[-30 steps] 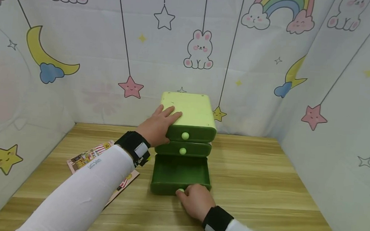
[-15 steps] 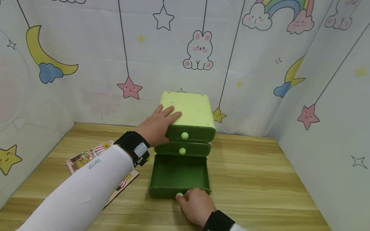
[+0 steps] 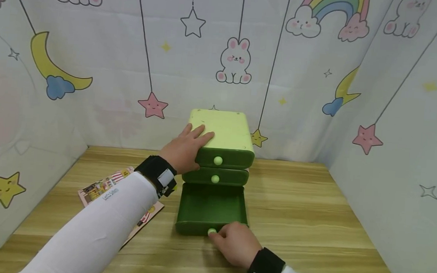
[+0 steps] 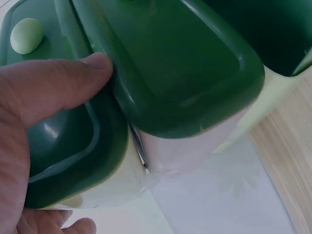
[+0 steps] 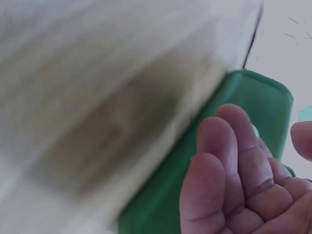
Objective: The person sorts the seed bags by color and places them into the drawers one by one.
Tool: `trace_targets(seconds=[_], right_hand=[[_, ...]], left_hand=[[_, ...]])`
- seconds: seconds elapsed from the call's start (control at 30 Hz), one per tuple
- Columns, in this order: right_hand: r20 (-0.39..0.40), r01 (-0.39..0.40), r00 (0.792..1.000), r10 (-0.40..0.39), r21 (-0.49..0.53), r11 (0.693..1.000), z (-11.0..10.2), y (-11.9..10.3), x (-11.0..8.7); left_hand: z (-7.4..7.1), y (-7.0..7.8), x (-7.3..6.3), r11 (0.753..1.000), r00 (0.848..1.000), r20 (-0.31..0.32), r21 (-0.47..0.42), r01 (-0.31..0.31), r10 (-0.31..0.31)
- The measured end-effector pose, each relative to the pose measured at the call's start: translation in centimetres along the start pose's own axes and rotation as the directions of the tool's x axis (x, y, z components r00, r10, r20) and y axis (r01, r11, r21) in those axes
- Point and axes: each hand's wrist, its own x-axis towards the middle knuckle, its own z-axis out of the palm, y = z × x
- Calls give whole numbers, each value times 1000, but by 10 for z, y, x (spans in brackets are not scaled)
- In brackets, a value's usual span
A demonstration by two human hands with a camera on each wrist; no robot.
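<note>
A small cabinet with a light yellow-green top (image 3: 223, 126) and green drawers stands upright on the table in the head view. My left hand (image 3: 184, 149) rests on its upper left corner, fingers spread over the top; in the left wrist view the thumb (image 4: 63, 83) lies across the front of the top drawer (image 4: 53, 129). The bottom drawer (image 3: 212, 207) is pulled out, and its inside looks bare. Right at that drawer's round knob (image 3: 212, 231) is my right hand (image 3: 236, 243). In the right wrist view its thumb (image 5: 303, 141) stands apart from the fingers (image 5: 219, 141).
A colourful printed booklet or board (image 3: 104, 184) lies left of the cabinet, partly hidden under my left sleeve (image 3: 96, 225). The middle drawer (image 3: 216, 176) is pushed in. Patterned white cloth walls (image 3: 302, 116) enclose the wooden table (image 3: 304, 212) at the back and sides.
The bottom drawer has come slightly farther out toward me. My right hand has shifted a little toward me and to the right, easing off the knob. The left hand stays in place.
</note>
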Motion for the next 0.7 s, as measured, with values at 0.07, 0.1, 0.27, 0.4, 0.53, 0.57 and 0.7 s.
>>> trace_targets(seconds=[0.07, 0.1, 0.27, 0.4, 0.53, 0.57, 0.7], right_hand=[[-2, -2, 1000, 2, 22, 1000, -8, 0, -1], [-10, -4, 1000, 4, 34, 999, -13, 1, -1], [-92, -43, 995, 50, 79, 996, -37, 8, 0], [-201, -102, 972, 120, 101, 990, -57, 16, 3], [-314, -102, 944, 101, 13, 995, -73, 34, 9], [-335, -100, 938, 89, -15, 995, -76, 40, 10], [-369, -104, 928, 55, -114, 988, -88, 60, 15]], left_hand=[[0, -1, 0, 1000, 1000, -11, 17, -5, 6], [0, -2, 1, 1000, 1000, -17, 19, -7, 7], [-2, -9, -3, 999, 999, -49, -35, 4, -5], [-7, -18, -13, 997, 996, -89, -74, 17, -24], [-12, -29, -25, 995, 992, -117, -97, 39, -50], [-13, -31, -27, 994, 991, -119, -103, 48, -60], [-12, -43, -38, 991, 989, -117, -111, 77, -90]])
